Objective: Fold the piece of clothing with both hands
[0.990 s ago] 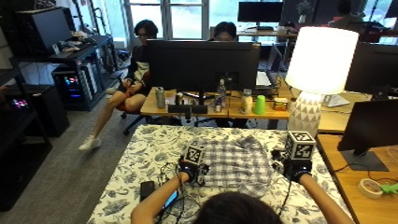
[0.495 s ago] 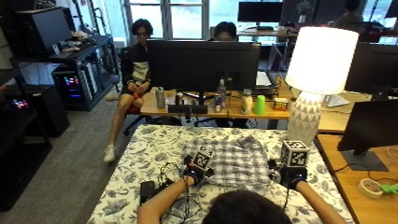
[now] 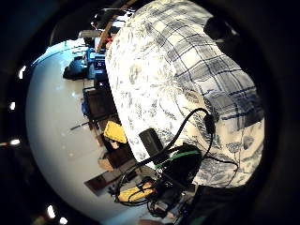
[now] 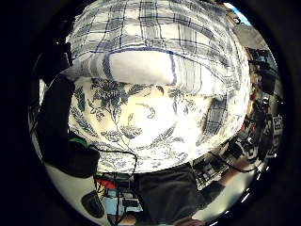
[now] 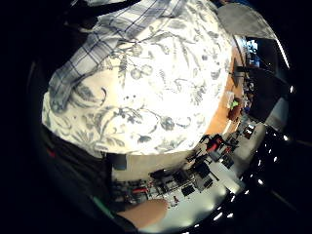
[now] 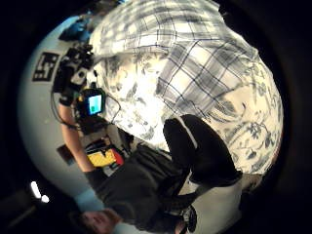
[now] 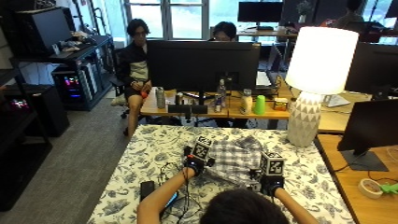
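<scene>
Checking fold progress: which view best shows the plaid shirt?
The left thumb side palm view: the plaid shirt fills it, its folded edge clear. The outside view shows it small between both hands; the other palm views catch only parts.

An office: desks (image 7: pixel 217 108) with monitors (image 7: pixel 202 59), seated coworkers (image 7: pixel 138 60), computer racks (image 7: pixel 84 77).

Plaid garment (image 3: pixel 206 61) lies on floral tablecloth (image 3: pixel 145 89), covering tabletop's middle; its folded edge runs across cloth, cloth bare beyond it toward table edge. Small dark flat device (image 3: pixel 151 143) rests on tablecloth near table edge. Black cable (image 3: pixel 187 123) loops over cloth from device side toward garment. Dark bundle with green band (image 3: pixel 180 161) at table edge, beside device. Yellow object (image 3: pixel 115 132) beyond table, off tabletop.
</scene>
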